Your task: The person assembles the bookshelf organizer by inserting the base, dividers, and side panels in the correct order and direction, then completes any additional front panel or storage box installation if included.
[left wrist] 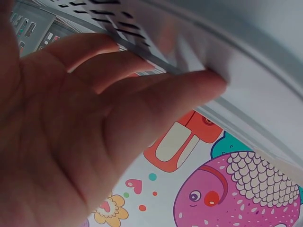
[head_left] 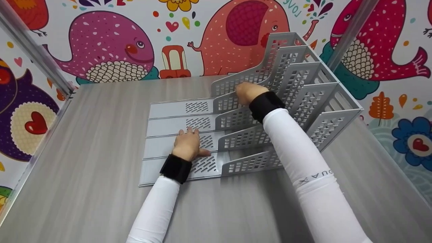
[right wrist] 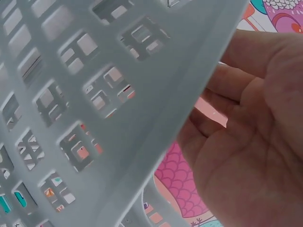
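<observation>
A grey plastic file organizer (head_left: pixel 258 162) with several perforated dividers stands on the table, its tall end at the right. Flat slotted panels (head_left: pixel 162 126) stretch out from its low left end. My left hand (head_left: pixel 187 145) rests on these panels with its fingers spread and thumb out to the side. Seen close in the left wrist view, the thumb and fingertips of the left hand (left wrist: pixel 109 104) touch the panel surface. My right hand (head_left: pixel 249 92) grips a divider near its low front part. In the right wrist view, fingers of the right hand (right wrist: pixel 236 104) go behind the edge of a perforated divider (right wrist: pixel 142 104), which hides their tips.
The organizer stands on a wood-grain table (head_left: pixel 101 135). Behind it rises a wall (head_left: pixel 182 33) printed with cartoon animals. Metal posts stand at the left (head_left: pixel 37 47) and back right (head_left: pixel 352 33).
</observation>
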Demonstrator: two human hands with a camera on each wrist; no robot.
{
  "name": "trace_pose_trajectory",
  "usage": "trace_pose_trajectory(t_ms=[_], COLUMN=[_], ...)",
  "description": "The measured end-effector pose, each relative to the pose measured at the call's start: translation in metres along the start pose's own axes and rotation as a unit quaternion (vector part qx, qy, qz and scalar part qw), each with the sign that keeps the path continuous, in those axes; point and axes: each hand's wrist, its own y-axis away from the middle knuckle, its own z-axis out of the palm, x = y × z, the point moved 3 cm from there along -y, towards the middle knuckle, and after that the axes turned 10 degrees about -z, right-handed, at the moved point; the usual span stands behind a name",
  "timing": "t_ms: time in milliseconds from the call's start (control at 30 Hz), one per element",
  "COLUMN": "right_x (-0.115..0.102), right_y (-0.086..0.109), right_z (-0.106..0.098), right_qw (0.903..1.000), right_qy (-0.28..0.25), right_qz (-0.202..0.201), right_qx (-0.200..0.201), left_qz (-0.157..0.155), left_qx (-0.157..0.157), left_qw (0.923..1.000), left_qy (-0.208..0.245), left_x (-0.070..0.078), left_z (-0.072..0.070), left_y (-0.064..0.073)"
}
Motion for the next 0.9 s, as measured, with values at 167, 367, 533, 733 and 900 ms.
trace_pose_trajectory(t_ms=[167,367,533,733,900], right_x=[-0.003,0.004,0.018,0.03,0.027], right_y=[0.001,-0.004,-0.019,-0.022,-0.014], right_z=[-0.002,-0.015,-0.03,-0.032,-0.026], right_qw=[0.9999,0.9997,0.9967,0.9995,0.9989], right_qy=[0.002,-0.014,-0.017,0.01,-0.021], right_qz=[0.007,0.018,0.005,0.012,0.035], right_qx=[-0.008,0.013,0.079,0.028,-0.024], left_qz=[-0.004,-0.01,-0.02,-0.021,-0.022], left_qx=[0.003,0.0,0.005,0.006,-0.003], left_qw=[1.0,0.9999,0.9997,0.9997,0.9998], left_qy=[-0.003,-0.004,-0.012,-0.005,-0.002], left_x=[-0.001,0.001,-0.002,0.002,0.002], left_z=[-0.001,0.0,0.001,0.001,0.0], left_y=[-0.001,0.0,0.002,0.003,0.002])
